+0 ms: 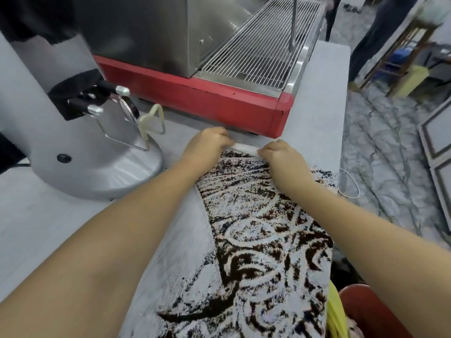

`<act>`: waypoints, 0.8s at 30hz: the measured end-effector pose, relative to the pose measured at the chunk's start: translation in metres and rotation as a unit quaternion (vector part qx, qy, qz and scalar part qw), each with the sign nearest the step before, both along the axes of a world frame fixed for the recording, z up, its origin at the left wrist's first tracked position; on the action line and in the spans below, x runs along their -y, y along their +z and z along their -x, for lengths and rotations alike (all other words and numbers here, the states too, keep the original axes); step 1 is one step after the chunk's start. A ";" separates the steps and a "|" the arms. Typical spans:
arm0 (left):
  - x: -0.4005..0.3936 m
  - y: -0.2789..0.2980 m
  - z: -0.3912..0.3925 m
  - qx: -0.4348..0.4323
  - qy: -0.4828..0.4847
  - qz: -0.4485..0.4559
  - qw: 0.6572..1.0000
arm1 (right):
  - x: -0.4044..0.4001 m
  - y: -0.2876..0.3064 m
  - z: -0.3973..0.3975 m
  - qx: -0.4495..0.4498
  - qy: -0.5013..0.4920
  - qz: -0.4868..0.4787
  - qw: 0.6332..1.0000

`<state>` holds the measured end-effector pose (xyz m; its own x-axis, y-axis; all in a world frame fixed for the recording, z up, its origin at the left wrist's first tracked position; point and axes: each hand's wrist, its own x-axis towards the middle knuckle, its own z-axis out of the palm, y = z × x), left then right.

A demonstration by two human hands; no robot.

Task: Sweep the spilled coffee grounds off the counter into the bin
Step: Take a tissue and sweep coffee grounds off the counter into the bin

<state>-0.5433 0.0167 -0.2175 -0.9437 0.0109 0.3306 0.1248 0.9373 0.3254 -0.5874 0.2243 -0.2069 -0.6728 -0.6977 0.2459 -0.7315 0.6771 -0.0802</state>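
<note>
Dark coffee grounds (pixel 256 230) are smeared in swirls across the grey counter (pixel 73 235), from near the red machine down to the bottom edge of the view. At the far end of the smear, my left hand (pixel 207 145) and my right hand (pixel 280 154) press side by side on a white folded cloth or paper (pixel 245 147), each gripping one end of it. A red bin (pixel 373 313) with a yellow liner (pixel 335 311) shows at the bottom right, below the counter's right edge.
A red and steel espresso machine (pixel 207 98) with a wire drip grate stands just behind my hands. A silver coffee grinder (pixel 80 132) stands at the left. The counter's right edge drops to a marbled floor with a white cable (pixel 351 184). A person's legs stand at the far right.
</note>
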 end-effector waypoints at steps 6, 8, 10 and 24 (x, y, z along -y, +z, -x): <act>0.011 -0.009 -0.021 0.017 -0.025 -0.011 0.999 | 0.001 0.000 -0.004 0.042 -0.010 0.014 0.999; 0.014 -0.010 -0.046 0.013 -0.062 0.007 0.998 | -0.003 0.001 -0.023 0.049 0.014 0.000 0.999; 0.015 -0.007 -0.079 0.018 -0.084 0.013 0.996 | -0.009 0.002 -0.053 0.049 0.039 -0.004 0.998; -0.016 0.018 -0.270 0.143 -0.218 0.005 0.965 | -0.076 0.012 -0.237 0.134 0.227 -0.008 0.965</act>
